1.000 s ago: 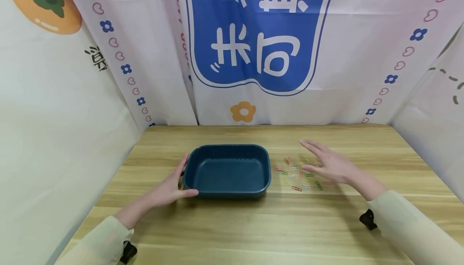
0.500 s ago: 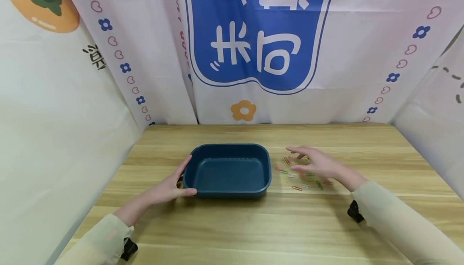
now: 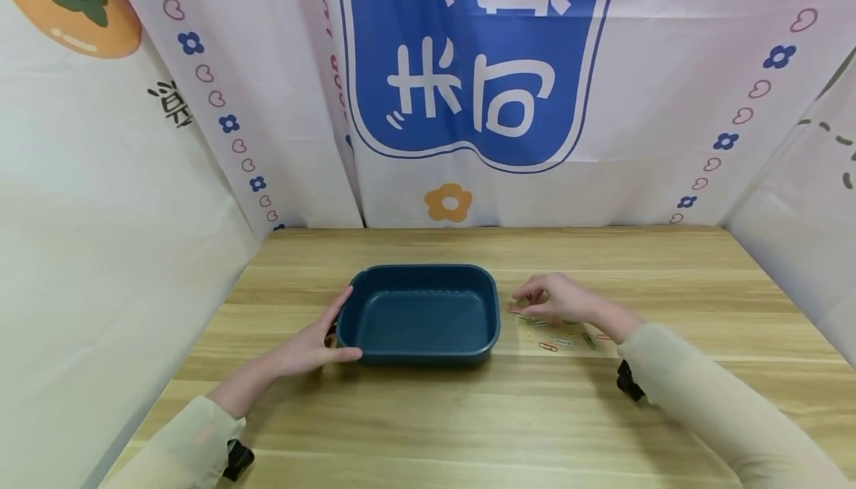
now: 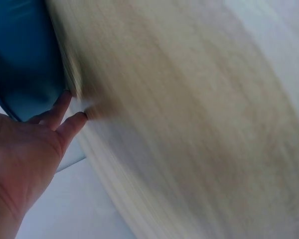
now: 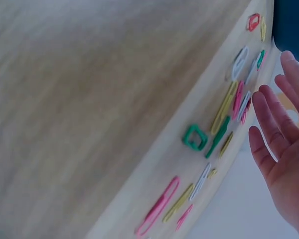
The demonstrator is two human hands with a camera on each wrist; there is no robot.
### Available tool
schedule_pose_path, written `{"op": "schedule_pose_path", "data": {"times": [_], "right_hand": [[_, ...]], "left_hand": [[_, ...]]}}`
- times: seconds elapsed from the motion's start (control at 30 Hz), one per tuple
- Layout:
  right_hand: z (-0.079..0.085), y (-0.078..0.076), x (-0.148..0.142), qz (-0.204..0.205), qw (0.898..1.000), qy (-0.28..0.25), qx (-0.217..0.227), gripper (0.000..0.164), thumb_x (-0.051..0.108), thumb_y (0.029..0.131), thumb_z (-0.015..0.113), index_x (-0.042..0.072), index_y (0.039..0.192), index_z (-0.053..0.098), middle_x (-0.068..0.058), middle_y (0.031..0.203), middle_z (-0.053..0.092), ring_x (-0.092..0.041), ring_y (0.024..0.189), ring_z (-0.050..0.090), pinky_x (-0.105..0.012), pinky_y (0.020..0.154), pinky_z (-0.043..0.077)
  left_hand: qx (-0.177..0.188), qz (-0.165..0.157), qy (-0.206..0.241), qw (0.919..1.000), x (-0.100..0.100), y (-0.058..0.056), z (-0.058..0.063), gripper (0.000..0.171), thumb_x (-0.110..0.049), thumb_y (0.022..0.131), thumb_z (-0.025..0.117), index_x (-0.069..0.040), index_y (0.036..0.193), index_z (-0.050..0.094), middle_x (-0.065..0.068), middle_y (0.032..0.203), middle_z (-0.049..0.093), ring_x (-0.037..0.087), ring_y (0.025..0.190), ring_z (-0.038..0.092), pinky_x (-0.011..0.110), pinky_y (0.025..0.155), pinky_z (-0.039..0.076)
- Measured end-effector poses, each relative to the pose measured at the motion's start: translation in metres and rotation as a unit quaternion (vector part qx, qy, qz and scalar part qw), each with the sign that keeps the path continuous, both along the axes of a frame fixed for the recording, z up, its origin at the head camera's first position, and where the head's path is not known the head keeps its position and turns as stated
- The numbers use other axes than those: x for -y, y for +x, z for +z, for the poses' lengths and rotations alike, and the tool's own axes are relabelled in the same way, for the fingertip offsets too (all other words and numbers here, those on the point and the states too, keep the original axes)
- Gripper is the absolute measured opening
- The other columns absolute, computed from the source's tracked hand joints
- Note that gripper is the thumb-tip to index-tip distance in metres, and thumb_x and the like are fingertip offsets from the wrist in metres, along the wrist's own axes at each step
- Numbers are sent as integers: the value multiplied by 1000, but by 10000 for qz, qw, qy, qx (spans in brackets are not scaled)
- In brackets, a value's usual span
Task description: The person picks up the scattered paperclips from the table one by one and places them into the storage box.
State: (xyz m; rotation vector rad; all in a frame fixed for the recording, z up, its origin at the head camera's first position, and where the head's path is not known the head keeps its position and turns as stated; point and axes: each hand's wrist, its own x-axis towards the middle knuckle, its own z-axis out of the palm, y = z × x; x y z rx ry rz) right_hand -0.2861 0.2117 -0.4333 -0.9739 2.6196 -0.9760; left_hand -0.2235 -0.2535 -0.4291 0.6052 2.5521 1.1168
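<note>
A dark blue rectangular bin stands on the wooden table. My left hand spans its left end with fairly straight fingers, the thumb resting at the front rim. In the left wrist view, fingertips of the left hand touch the bin's outside. My right hand is low over scattered coloured paper clips, right of the bin, its fingers loosely bent. The right wrist view shows the right hand's fingers spread beside clips, among them a pink paper clip. No held clip is visible.
The pale wooden tabletop extends around the bin. Behind it hangs a white printed cloth with a blue sign pattern. Similar cloth encloses the left side. A dark wrist strap shows below the left sleeve.
My right hand has moved left and lower across the paper clips, towards the bin, and its fingers have bent more. The left hand and the bin have stayed in place.
</note>
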Motion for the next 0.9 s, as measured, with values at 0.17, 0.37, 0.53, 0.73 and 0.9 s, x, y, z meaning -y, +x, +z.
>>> {"op": "schedule_pose_path", "data": {"times": [0.17, 0.37, 0.53, 0.73, 0.9], "right_hand": [[-5, -1, 3, 60, 10000, -42, -28, 24, 9, 87, 73, 2, 110, 73, -6, 103, 66, -16, 87, 60, -28, 77, 53], [-9, -3, 3, 41, 9999, -109, -51, 17, 8, 87, 73, 5, 103, 76, -2, 100, 65, -15, 87, 59, -28, 75, 52], [-11, -3, 5, -60, 9999, -128, -4, 12, 8, 87, 73, 8, 98, 78, 0, 97, 64, -15, 85, 58, -28, 71, 49], [-11, -6, 8, -87, 9997, -161, -175, 8, 7, 87, 73, 10, 92, 79, 2, 92, 64, -13, 84, 58, -27, 71, 49], [-12, -8, 8, -123, 9993, -52, -351, 8, 7, 87, 73, 12, 89, 79, 5, 90, 64, -11, 82, 59, -27, 71, 49]], "left_hand": [[42, -38, -11, 10000, 0, -1, 0, 105, -39, 88, 71, -23, 157, -6, 23, 159, 0, 51, 139, 14, 67, 105, 19], [59, -23, -76, 10000, 0, 1, 2, 104, -38, 88, 71, -22, 157, -6, 24, 159, -1, 51, 139, 14, 67, 105, 19], [69, -14, -112, 9999, 0, 2, 2, 104, -38, 88, 71, -23, 156, -7, 24, 159, -1, 52, 139, 14, 68, 104, 20], [82, -17, -75, 9999, 0, 2, 3, 104, -38, 88, 71, -23, 156, -6, 24, 159, 0, 52, 138, 15, 68, 104, 21], [93, -44, -65, 9999, -1, 1, 3, 105, -38, 88, 71, -23, 156, -6, 25, 159, 0, 52, 138, 16, 67, 104, 22]]}}
